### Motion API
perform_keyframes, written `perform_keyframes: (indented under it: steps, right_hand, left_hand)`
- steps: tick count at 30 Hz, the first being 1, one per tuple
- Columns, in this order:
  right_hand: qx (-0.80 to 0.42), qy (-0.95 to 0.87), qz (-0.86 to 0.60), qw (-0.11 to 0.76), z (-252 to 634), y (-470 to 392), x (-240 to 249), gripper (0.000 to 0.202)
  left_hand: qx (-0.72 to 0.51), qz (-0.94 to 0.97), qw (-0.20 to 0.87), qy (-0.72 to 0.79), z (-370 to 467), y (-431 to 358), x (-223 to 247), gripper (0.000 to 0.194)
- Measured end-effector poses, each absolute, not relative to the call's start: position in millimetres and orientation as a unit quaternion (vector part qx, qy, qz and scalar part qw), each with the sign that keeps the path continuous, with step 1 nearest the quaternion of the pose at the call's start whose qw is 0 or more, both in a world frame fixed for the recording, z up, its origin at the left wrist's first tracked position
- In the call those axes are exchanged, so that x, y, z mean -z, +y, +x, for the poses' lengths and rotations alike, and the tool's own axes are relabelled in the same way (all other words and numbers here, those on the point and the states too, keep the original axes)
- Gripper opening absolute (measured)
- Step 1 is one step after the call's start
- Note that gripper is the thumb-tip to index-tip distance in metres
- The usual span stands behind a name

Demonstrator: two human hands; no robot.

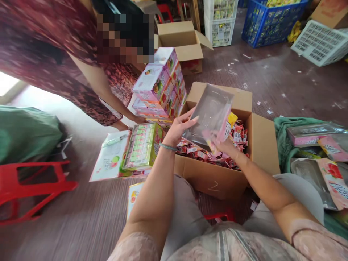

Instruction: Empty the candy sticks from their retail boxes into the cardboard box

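A: Head view, centre first?
B: Left hand point(178, 128) raised over the open cardboard box point(261, 145), fingers spread flat against the left edge of a clear plastic pouch point(210, 112). Green bead bracelet point(168, 146) on that wrist.
A: And the right grip?
B: Right hand point(221, 143) under the pouch at its 6 o'clock corner, grip pinching the pink-printed lower edge. Fingertips partly hidden behind the pouch.
A: Pouch position?
B: Held tilted above the box, near the middle of the frame, slightly blurred. Looks empty, though hard to tell.
A: Inside the box?
B: Heap of small red-and-pink wrapped sweets point(217, 154), piled loose below both hands.
A: Around the box?
B: At 9 o'clock, a green display carton point(143, 145) lying on a flat printed sheet point(111, 157) on the floor. At 11 o'clock, a stack of pink printed cartons point(160, 83), with another person's hand point(140, 119) touching its base. At 12 o'clock, a second open cardboard box point(185, 40).
A: Right side?
B: At 3 o'clock, more flat pouches point(323, 156) heaped on green cloth point(282, 137).
A: Far edges?
B: Red plastic stool point(29, 188) at 8 o'clock; blue crate point(269, 21) and white crates point(220, 25) at 1 o'clock.
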State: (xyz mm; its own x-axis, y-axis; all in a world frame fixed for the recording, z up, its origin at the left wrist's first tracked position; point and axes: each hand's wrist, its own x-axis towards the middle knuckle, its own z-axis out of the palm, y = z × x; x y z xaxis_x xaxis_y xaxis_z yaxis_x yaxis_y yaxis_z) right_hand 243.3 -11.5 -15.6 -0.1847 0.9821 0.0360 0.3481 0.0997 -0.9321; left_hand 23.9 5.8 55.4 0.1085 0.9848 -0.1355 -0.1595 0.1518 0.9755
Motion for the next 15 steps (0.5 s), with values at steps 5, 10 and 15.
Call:
perform_keyframes:
  steps: [5, 10, 15]
  right_hand:
    - [-0.258, -0.601, -0.676, 0.339, 275.9, 16.0, 31.6, 0.059]
    - [-0.274, -0.666, -0.693, 0.04, 240.0, -10.3, 68.7, 0.106]
    - [-0.309, -0.731, -0.609, 0.003, 157.5, -19.4, 94.1, 0.101]
  left_hand:
    - [-0.667, 0.375, 0.439, 0.47, -6.9, 15.1, -50.3, 0.066]
    - [-0.737, 0.314, 0.394, 0.45, -24.1, 12.5, -51.4, 0.053]
    - [-0.751, 0.295, 0.423, 0.411, -24.4, 3.8, -57.3, 0.048]
